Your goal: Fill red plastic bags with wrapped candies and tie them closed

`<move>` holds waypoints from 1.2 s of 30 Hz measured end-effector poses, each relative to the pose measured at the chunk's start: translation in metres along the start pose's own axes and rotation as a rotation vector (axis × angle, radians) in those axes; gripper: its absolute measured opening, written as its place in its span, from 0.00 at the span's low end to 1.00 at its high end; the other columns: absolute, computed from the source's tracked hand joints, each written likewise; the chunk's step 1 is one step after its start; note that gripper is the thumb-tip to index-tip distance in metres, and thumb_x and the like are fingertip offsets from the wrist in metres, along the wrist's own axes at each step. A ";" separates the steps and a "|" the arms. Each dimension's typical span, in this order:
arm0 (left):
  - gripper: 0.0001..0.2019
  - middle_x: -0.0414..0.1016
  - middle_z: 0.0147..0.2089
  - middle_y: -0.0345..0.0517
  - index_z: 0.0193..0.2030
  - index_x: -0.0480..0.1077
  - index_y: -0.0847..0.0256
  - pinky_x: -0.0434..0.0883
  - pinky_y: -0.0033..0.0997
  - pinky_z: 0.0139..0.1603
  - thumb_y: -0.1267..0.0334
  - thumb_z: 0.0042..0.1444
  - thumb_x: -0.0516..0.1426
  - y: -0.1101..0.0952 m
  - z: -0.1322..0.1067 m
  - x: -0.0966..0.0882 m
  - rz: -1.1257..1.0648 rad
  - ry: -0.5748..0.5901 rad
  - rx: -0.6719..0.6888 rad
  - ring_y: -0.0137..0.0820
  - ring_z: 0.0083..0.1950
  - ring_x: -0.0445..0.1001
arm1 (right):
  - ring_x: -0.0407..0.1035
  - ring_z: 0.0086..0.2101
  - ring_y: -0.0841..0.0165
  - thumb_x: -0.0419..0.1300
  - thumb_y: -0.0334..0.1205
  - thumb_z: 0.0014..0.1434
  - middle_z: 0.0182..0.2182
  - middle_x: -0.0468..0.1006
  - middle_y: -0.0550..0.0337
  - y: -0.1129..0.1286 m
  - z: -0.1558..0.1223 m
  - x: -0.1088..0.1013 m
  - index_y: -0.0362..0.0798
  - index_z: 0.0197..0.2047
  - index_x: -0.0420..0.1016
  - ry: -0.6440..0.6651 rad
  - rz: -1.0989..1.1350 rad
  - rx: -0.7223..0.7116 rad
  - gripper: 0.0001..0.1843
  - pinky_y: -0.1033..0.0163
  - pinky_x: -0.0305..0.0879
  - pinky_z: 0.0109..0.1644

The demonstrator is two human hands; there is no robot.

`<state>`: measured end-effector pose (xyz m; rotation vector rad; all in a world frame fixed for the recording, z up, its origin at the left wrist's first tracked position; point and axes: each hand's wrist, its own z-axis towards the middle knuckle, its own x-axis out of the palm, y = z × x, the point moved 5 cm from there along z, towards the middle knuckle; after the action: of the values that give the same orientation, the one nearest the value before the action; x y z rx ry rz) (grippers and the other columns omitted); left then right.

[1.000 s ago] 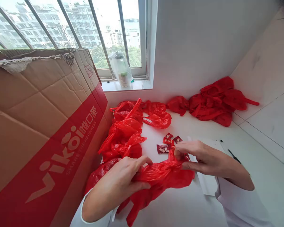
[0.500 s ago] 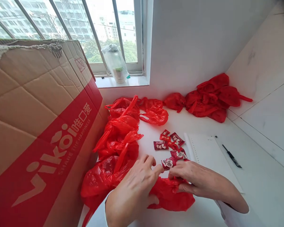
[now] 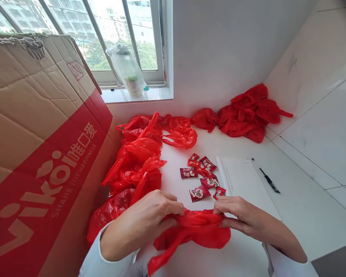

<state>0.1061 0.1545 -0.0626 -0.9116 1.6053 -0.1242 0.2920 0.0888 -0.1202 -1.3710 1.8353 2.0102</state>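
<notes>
A thin red plastic bag (image 3: 196, 232) is stretched between my two hands at the near side of the white table. My left hand (image 3: 152, 217) pinches its upper left edge, and my right hand (image 3: 238, 215) pinches the upper right. One long handle of the bag trails down to the lower left. What lies inside it, if anything, cannot be made out. Just beyond my hands, several small wrapped candies (image 3: 200, 193) in dark red and bright red wrappers lie loose on the table.
Several knotted red plastic bags (image 3: 141, 150) line the left beside a large cardboard box (image 3: 46, 154). More red bags (image 3: 245, 115) lie against the back wall. A notebook (image 3: 248, 184) and a black pen (image 3: 269, 180) are at right. A bagged cup (image 3: 132, 79) stands on the windowsill.
My left hand has closed on the bag's edge, and the bag's mouth is now pulled taut between both hands. The view has shifted slightly. One more small candy shows near my right hand.
</notes>
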 end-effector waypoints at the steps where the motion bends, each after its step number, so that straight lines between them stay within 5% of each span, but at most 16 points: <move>1: 0.12 0.64 0.29 0.33 0.26 0.61 0.61 0.58 0.22 0.31 0.74 0.60 0.53 0.004 -0.004 -0.003 -0.034 -0.005 0.004 0.21 0.29 0.63 | 0.59 0.31 0.70 0.50 0.36 0.65 0.28 0.66 0.63 -0.002 -0.005 -0.001 0.48 0.31 0.61 -0.008 -0.006 0.025 0.10 0.65 0.58 0.36; 6: 0.06 0.69 0.35 0.35 0.37 0.67 0.58 0.59 0.24 0.36 0.69 0.63 0.50 0.012 -0.017 -0.010 -0.071 -0.075 -0.027 0.24 0.35 0.66 | 0.64 0.34 0.69 0.57 0.41 0.61 0.33 0.70 0.61 -0.005 -0.024 -0.006 0.50 0.34 0.67 -0.069 0.010 0.184 0.05 0.63 0.63 0.41; 10: 0.07 0.67 0.38 0.34 0.35 0.65 0.56 0.60 0.23 0.37 0.73 0.57 0.55 -0.007 -0.010 -0.001 -0.081 0.006 -0.002 0.24 0.38 0.67 | 0.67 0.41 0.66 0.70 0.48 0.47 0.41 0.73 0.61 0.009 -0.014 -0.004 0.52 0.43 0.69 -0.142 0.114 0.177 0.22 0.63 0.63 0.46; 14: 0.09 0.68 0.38 0.35 0.37 0.65 0.55 0.60 0.23 0.36 0.75 0.54 0.56 -0.023 -0.005 0.010 -0.084 0.101 0.029 0.26 0.39 0.68 | 0.64 0.31 0.72 0.61 0.39 0.58 0.30 0.72 0.65 0.027 0.005 0.001 0.49 0.37 0.70 -0.181 0.160 0.013 0.04 0.67 0.61 0.38; 21: 0.06 0.66 0.33 0.37 0.33 0.64 0.58 0.60 0.24 0.33 0.62 0.61 0.54 -0.011 -0.021 -0.011 -0.075 -0.058 0.098 0.25 0.32 0.63 | 0.59 0.25 0.73 0.61 0.40 0.58 0.24 0.65 0.64 0.010 -0.032 -0.019 0.48 0.26 0.62 -0.746 0.465 0.036 0.13 0.66 0.58 0.28; 26: 0.07 0.67 0.33 0.38 0.32 0.71 0.56 0.65 0.24 0.34 0.70 0.59 0.54 -0.009 -0.040 -0.025 -0.157 -0.084 0.177 0.26 0.33 0.66 | 0.63 0.25 0.70 0.63 0.39 0.56 0.22 0.65 0.64 0.022 -0.055 -0.023 0.50 0.25 0.59 -0.760 0.497 -0.007 0.15 0.66 0.59 0.25; 31: 0.07 0.67 0.30 0.36 0.39 0.76 0.48 0.67 0.22 0.27 0.66 0.57 0.58 -0.010 -0.066 -0.041 -0.294 -0.483 0.254 0.24 0.27 0.67 | 0.65 0.27 0.69 0.62 0.38 0.57 0.26 0.69 0.62 0.045 -0.062 -0.029 0.51 0.26 0.59 -0.735 0.297 -0.160 0.15 0.62 0.62 0.30; 36: 0.05 0.73 0.32 0.36 0.36 0.70 0.50 0.72 0.24 0.26 0.63 0.53 0.61 -0.009 -0.070 -0.040 -0.427 -0.687 0.083 0.30 0.32 0.73 | 0.64 0.27 0.67 0.59 0.31 0.57 0.27 0.69 0.60 0.043 -0.069 -0.022 0.54 0.34 0.64 -0.789 0.434 -0.255 0.08 0.58 0.61 0.32</move>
<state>0.0474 0.1445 -0.0071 -1.0748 0.7569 -0.1519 0.3163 0.0300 -0.0647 -0.0917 1.5938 2.5234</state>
